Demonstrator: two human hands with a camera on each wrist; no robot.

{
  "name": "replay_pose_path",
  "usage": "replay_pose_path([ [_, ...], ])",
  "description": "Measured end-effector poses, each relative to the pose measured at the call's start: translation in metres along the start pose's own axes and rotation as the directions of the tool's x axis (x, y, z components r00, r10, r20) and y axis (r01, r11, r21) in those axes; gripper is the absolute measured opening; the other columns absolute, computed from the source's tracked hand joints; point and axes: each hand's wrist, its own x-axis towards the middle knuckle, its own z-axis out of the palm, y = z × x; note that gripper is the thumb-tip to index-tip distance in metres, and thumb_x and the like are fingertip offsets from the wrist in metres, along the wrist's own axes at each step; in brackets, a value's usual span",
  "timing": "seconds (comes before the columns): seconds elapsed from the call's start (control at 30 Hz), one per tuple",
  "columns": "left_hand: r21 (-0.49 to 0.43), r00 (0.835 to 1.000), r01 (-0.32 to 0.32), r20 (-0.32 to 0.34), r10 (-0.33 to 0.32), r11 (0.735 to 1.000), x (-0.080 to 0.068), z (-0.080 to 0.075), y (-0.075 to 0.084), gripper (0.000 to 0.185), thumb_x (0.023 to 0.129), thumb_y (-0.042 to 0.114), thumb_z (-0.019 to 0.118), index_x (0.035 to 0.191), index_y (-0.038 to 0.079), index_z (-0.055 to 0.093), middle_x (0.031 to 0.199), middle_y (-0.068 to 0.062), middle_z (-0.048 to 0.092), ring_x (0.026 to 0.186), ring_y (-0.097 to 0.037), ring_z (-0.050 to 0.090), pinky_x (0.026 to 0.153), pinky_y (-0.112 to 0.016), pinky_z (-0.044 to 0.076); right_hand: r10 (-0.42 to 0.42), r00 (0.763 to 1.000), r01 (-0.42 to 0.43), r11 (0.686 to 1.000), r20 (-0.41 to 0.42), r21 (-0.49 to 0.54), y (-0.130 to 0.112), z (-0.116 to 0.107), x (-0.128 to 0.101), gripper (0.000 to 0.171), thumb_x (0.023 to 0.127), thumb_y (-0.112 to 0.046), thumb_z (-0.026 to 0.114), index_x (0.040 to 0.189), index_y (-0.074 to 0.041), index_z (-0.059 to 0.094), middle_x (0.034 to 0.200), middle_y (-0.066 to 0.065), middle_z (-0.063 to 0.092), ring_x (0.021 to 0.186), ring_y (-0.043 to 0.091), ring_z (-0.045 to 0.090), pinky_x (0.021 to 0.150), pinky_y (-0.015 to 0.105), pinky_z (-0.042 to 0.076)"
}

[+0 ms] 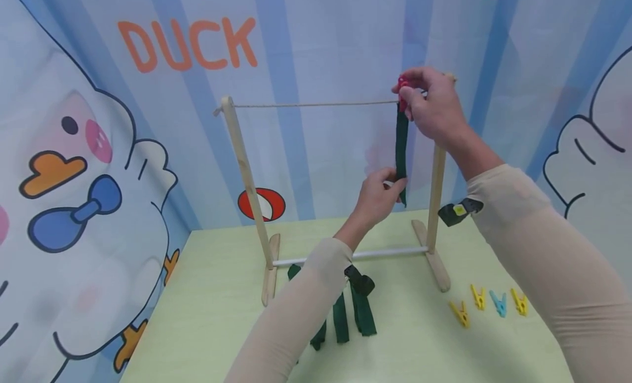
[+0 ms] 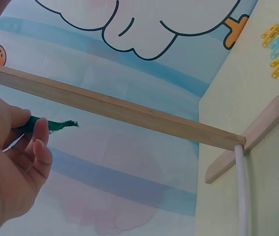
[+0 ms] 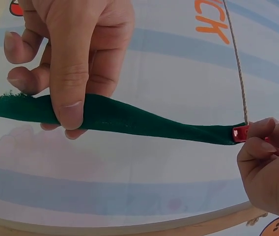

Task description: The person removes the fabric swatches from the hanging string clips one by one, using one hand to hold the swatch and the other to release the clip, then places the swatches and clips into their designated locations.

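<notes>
Head view shows loose green strips [image 1: 353,314] lying on the table [image 1: 207,295] nearest you. Beyond them, your left hand [image 1: 377,199] pinches the lower end of a hanging green strip [image 1: 401,152], while your right hand [image 1: 434,111] squeezes a red clothespin [image 1: 402,92] at the string [image 1: 316,104].

Four clothespins [image 1: 491,305], three yellow and one blue, are lying at the table's [image 1: 212,295] near right. Spare green strips [image 1: 353,317] are lying near the middle.
</notes>
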Motion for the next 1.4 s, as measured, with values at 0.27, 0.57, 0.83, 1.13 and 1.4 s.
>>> replay_pose_path([
  [0.27, -0.010, 1.000, 0.002, -0.001, -0.002, 1.000, 0.002, 0.001, 0.001, 0.012, 0.101, 0.012, 0.060, 0.102, 0.002, 0.067, 0.089, -0.002, 0.065, 0.071, -0.032, 0.066, 0.058, -0.024, 0.048, 0.030, 1.000, -0.031, 0.999, -0.008, -0.012, -0.003, 0.001, 0.001, 0.029, 0.107, -0.020, 0.045, 0.134, -0.008, 0.049, 0.127, 0.010, 0.060, 0.102, 0.021, 0.058, 0.094, 0.032, 0.050],
  [0.57, -0.006, 1.000, 0.006, 0.001, -0.006, 1.000, 0.001, 0.001, -0.002, 0.013, 0.102, 0.013, 0.060, 0.102, 0.002, 0.067, 0.089, -0.001, 0.064, 0.070, -0.030, 0.066, 0.059, -0.025, 0.048, 0.030, 1.000, -0.030, 1.000, -0.007, -0.006, -0.002, -0.001, 0.003, 0.024, 0.107, -0.021, 0.045, 0.128, -0.010, 0.053, 0.126, 0.007, 0.062, 0.105, 0.020, 0.057, 0.092, 0.035, 0.052],
  [0.83, 0.007, 1.000, 0.014, 0.007, -0.014, 1.000, 0.000, 0.000, -0.002, 0.014, 0.102, 0.013, 0.060, 0.102, 0.001, 0.066, 0.091, -0.003, 0.065, 0.069, -0.027, 0.066, 0.058, -0.026, 0.049, -0.002, 0.998, 0.004, 0.999, -0.056, 0.035, -0.003, -0.002, 0.004, 0.018, 0.106, -0.020, 0.049, 0.120, -0.013, 0.058, 0.123, 0.006, 0.065, 0.099, 0.019, 0.058, 0.084, 0.029, 0.051],
  [1.13, 0.027, 0.999, 0.032, 0.015, -0.032, 0.999, -0.005, -0.002, -0.005, 0.019, 0.102, 0.017, 0.060, 0.098, 0.000, 0.066, 0.092, -0.003, 0.063, 0.063, -0.017, 0.063, 0.055, -0.027, 0.047, -0.071, 0.991, 0.082, 0.992, -0.114, 0.093, -0.003, -0.003, 0.005, 0.015, 0.104, -0.020, 0.052, 0.116, -0.012, 0.059, 0.116, 0.007, 0.065, 0.091, 0.019, 0.059, 0.080, 0.026, 0.049],
  [1.4, 0.028, 0.999, 0.025, 0.020, -0.026, 0.999, -0.010, -0.001, -0.013, 0.017, 0.102, 0.018, 0.059, 0.091, 0.005, 0.061, 0.084, -0.005, 0.059, 0.063, -0.017, 0.062, 0.056, -0.027, 0.049, -0.082, 0.981, 0.115, 0.976, -0.176, 0.185, -0.004, -0.007, 0.006, 0.014, 0.102, -0.021, 0.055, 0.112, -0.012, 0.060, 0.114, 0.006, 0.066, 0.088, 0.019, 0.059, 0.072, 0.026, 0.048],
])
